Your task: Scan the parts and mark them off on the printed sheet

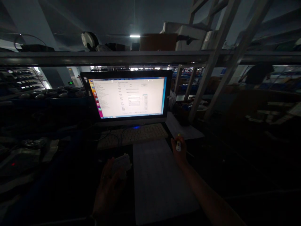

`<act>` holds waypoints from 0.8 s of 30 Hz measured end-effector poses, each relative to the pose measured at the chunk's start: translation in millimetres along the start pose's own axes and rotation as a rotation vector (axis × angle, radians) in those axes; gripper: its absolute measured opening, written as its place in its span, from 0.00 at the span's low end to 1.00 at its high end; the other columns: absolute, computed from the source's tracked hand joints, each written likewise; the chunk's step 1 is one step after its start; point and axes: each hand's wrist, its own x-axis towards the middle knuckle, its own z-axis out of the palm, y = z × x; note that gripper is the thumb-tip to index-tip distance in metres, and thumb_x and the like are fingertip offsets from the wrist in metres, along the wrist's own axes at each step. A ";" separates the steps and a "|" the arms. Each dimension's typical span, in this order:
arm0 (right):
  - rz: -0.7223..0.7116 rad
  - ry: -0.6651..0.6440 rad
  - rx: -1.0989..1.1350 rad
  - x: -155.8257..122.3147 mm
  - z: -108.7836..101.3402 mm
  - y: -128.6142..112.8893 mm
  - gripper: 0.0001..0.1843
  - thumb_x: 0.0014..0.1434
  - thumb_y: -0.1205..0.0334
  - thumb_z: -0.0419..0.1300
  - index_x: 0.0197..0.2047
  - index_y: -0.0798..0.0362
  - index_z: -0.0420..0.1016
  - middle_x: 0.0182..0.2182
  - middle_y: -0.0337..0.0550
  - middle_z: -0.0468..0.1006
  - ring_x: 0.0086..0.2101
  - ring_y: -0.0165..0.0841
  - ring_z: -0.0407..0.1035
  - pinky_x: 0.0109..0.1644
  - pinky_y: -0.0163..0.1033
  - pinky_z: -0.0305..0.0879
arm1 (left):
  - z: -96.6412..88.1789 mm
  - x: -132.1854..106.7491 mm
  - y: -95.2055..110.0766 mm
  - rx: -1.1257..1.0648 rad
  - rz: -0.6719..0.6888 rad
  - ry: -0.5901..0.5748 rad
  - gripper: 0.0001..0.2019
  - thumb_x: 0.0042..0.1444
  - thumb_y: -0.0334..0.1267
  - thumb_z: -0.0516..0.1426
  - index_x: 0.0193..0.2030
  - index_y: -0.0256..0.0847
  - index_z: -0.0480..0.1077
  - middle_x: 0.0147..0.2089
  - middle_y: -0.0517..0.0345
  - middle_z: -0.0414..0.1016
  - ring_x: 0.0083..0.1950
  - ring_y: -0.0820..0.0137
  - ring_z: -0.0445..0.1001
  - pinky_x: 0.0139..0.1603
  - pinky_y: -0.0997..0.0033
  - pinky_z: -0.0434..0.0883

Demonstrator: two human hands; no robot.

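My left hand [110,180] is closed around a small pale box-shaped device [121,163] with little tabs at its corners; the dim light hides its exact kind. To the right, my right hand [180,153] grips a short white marker [178,146] with a yellow end, near the top right corner of a printed sheet of paper [152,182]. The sheet lies on the dark desk between my hands. Just beyond it is a white keyboard [141,133], and behind that stands a lit monitor [129,97] showing a form with text fields.
At the left is a blue bin [63,157] with pale wrapped parts. Another paper [185,128] lies right of the keyboard. A metal shelf beam [105,59] crosses above the monitor, carrying a brown box [158,42]. Slanted metal posts rise at right. A person [257,73] is in the background.
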 end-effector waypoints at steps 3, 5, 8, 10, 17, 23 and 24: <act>-0.013 0.013 0.007 0.4 0.4 3.1 0.17 0.52 0.47 0.59 0.27 0.48 0.57 0.23 0.32 0.59 0.25 0.30 0.56 0.31 0.38 0.58 | -0.2 1.6 1.2 -0.001 0.014 0.031 0.10 0.60 0.36 0.56 0.49 0.44 0.69 0.69 0.48 0.53 0.66 0.50 0.60 0.50 0.53 0.77; -0.025 0.015 0.010 0.4 0.9 3.5 0.17 0.52 0.47 0.59 0.27 0.48 0.57 0.23 0.32 0.60 0.26 0.30 0.57 0.33 0.39 0.59 | -0.1 2.5 1.7 -0.005 0.016 0.041 0.10 0.60 0.37 0.56 0.49 0.43 0.69 0.69 0.46 0.54 0.66 0.51 0.61 0.48 0.54 0.78; -0.037 0.019 0.011 0.3 1.5 2.8 0.17 0.52 0.47 0.59 0.27 0.48 0.57 0.24 0.33 0.61 0.27 0.31 0.58 0.35 0.40 0.60 | 0.3 2.6 1.4 -0.008 0.008 0.025 0.10 0.60 0.37 0.56 0.49 0.42 0.69 0.68 0.44 0.55 0.66 0.49 0.60 0.48 0.53 0.78; -0.041 0.020 0.008 0.3 1.5 2.6 0.17 0.52 0.48 0.59 0.27 0.48 0.57 0.23 0.32 0.60 0.27 0.31 0.57 0.37 0.41 0.60 | 0.2 2.2 0.9 -0.006 0.008 0.015 0.11 0.60 0.37 0.56 0.49 0.43 0.69 0.68 0.45 0.55 0.66 0.50 0.60 0.49 0.52 0.77; -0.039 0.002 0.006 -0.1 1.5 4.9 0.17 0.52 0.48 0.59 0.27 0.48 0.57 0.23 0.32 0.60 0.26 0.31 0.58 0.37 0.42 0.61 | -1.6 3.4 2.8 -0.008 0.014 0.026 0.10 0.60 0.37 0.56 0.48 0.41 0.68 0.67 0.43 0.56 0.66 0.50 0.61 0.49 0.53 0.77; -0.041 -0.020 0.003 0.3 1.0 3.7 0.17 0.52 0.48 0.59 0.27 0.48 0.56 0.22 0.32 0.59 0.25 0.30 0.57 0.35 0.41 0.60 | -0.7 2.6 2.0 -0.012 0.017 0.026 0.10 0.59 0.36 0.57 0.48 0.41 0.68 0.67 0.41 0.56 0.66 0.48 0.60 0.51 0.49 0.76; -0.040 -0.022 0.001 0.4 1.0 3.3 0.17 0.52 0.48 0.59 0.27 0.48 0.56 0.22 0.32 0.59 0.25 0.30 0.57 0.34 0.41 0.60 | -0.6 2.5 1.6 -0.013 0.018 0.024 0.10 0.59 0.35 0.57 0.48 0.41 0.68 0.67 0.41 0.56 0.66 0.48 0.60 0.51 0.49 0.76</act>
